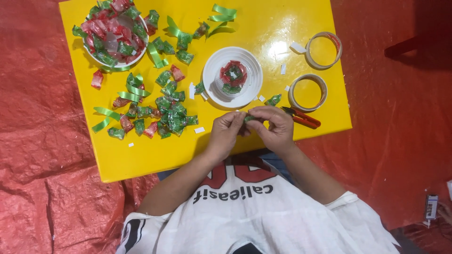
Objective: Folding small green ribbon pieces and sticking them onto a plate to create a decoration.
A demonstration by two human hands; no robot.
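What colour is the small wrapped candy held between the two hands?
Green; the candy is pinched between left hand and right hand, seen in the head view.

We see the scene evenly and brightly lit from above, colours strongly saturated. A white glare patch sits on the glossy yellow rectangular bench (278, 47) near its far right side, close to the cream rolls of tape (324, 50). Soft short shadows fall beneath the white plastic bowl (115, 59). The crinkled red tarpaulin floor sheet (42, 141) darkens toward the upper right corner. Focus is fairly sharp, though fine detail looks slightly soft
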